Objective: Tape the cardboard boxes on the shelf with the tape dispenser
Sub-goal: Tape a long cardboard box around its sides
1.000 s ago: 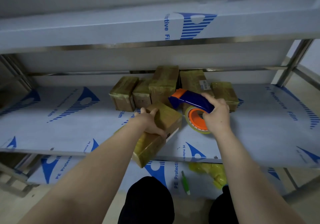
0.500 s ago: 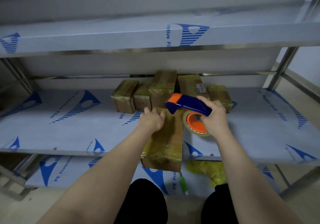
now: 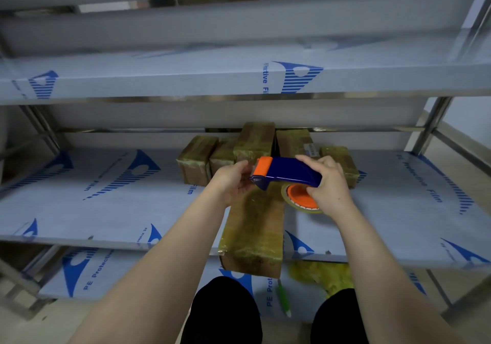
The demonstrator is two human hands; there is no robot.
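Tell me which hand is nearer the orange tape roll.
Right. The right hand grips the tape dispenser just above the roll; the left hand is at its orange front end, farther off.

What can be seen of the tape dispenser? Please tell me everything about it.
The tape dispenser looks like glossy plastic: a dark blue body with an orange front end, and an orange hub carrying a roll of tape under its rear. It is held roughly level above the far end of the long cardboard box, front end pointing left. The right hand grips its rear. The left hand has curled fingers at the front end; whether they pinch tape is unclear.
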